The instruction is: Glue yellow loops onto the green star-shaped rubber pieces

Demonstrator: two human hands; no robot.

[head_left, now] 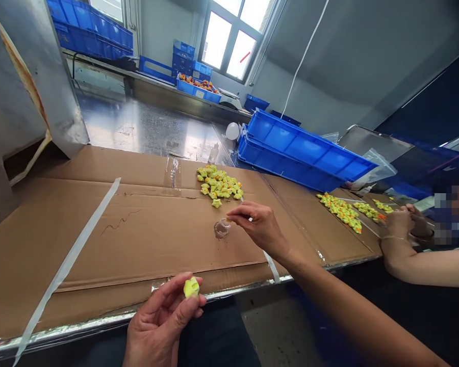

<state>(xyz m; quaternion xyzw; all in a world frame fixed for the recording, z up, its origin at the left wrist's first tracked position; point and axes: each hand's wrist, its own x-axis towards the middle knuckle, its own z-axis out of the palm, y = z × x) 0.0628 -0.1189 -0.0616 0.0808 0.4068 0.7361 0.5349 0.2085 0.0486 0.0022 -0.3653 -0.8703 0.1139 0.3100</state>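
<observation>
Hold small, rounded, yellow-green moulded piece (192, 287) steady at lower centre, pinched lightly in left hand (163, 312). At frame centre, pinch-like grip of right hand (258, 224) near small, clear, round plastic cup (221, 230); cannot tell whether loaded. Avoid tipping cup.

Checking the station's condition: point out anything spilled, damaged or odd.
Dark spots mark the cardboard around the small clear cup, perhaps drips. At far left, brown stains discolour the pale edging on the metal panel.
</observation>
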